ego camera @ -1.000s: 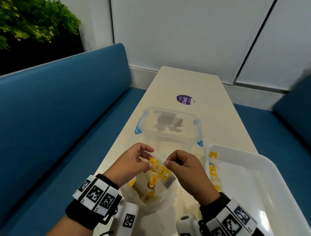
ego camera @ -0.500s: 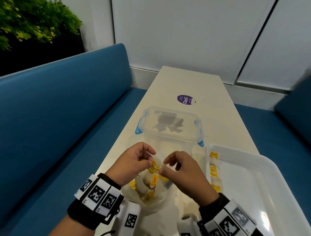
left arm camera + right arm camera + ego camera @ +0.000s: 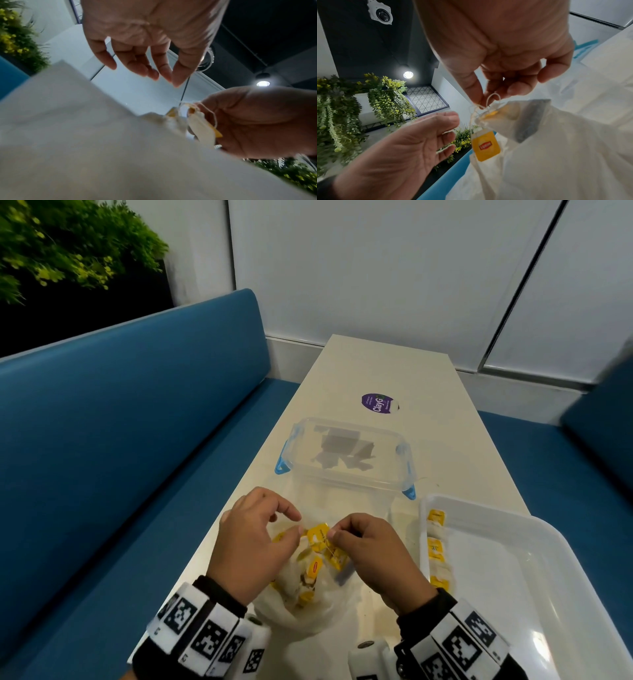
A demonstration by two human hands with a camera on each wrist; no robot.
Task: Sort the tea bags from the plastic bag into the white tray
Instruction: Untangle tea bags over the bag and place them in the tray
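Observation:
A crumpled clear plastic bag [image 3: 301, 607] lies on the table near me with several yellow-tagged tea bags [image 3: 313, 568] in it. My right hand [image 3: 332, 534] pinches the string [image 3: 489, 100] of one tea bag [image 3: 506, 115] above the bag's mouth, and its yellow tag [image 3: 486, 146] dangles below. My left hand [image 3: 296, 522] hovers just to the left with loosely curled fingers [image 3: 176, 79] and holds nothing. The white tray [image 3: 534, 594] stands at the right, with tea bags [image 3: 435, 546] lined up along its left wall.
A clear lidded box [image 3: 346, 453] with blue clips stands just beyond the plastic bag. A purple sticker [image 3: 378, 404] sits farther up the narrow white table [image 3: 387, 364]. Blue benches [image 3: 120, 422] run along both sides of the table.
Both hands dipped to the bag's mouth and rose a little again. My left fingers have loosened off the tags, while my right hand keeps its pinch on one tea bag's string.

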